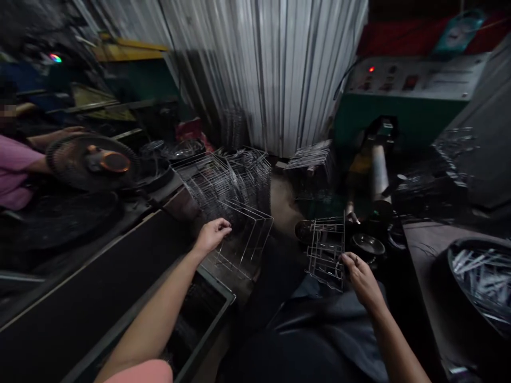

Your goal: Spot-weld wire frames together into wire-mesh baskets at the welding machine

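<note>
My right hand (361, 276) pinches the right edge of a small wire rack (319, 247), held upright above my lap. My left hand (212, 235) is at the left with thumb and fingers pressed together. What lies between those fingertips, if anything, is too small to make out. Just beyond and beside the left hand stands a bent wire frame (255, 219), at the near end of a dense stack of similar wire frames (235, 178).
More wire frames (309, 159) stand by the corrugated wall (271, 80). A green machine (407, 114) with a lit red lamp is at the right. A round tub (443, 276) holds metal strips. At left, a fan (96, 159) stands near a person in a pink sleeve (18, 165).
</note>
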